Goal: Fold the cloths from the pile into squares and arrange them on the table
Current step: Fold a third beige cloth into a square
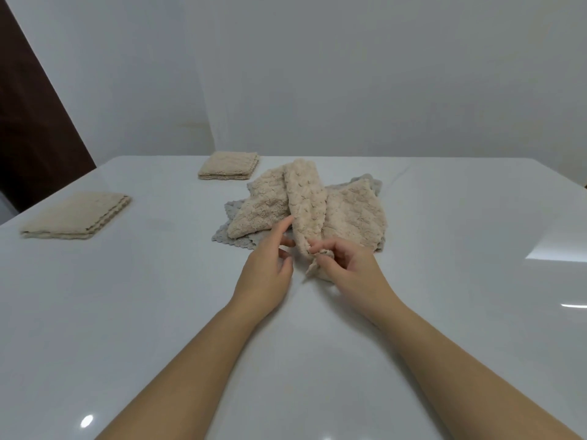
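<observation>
Right hand (347, 268): thumb and fingertips pinch the near corner of a beige cloth (306, 208)
Left hand (268, 268): fingers loosely spread, holding nothing, index tip against the cloth's left side
Cloth: bunched into a long ridge, running from the pinch back over the pile
Pile (357, 211): loose beige cloths on a grey cloth (233, 241), mid-table (444, 281), nearer the far edge
Near square (76, 217): folded beige, flat by the left edge
Far square (228, 165): folded beige, at the far edge, left of the pile
</observation>
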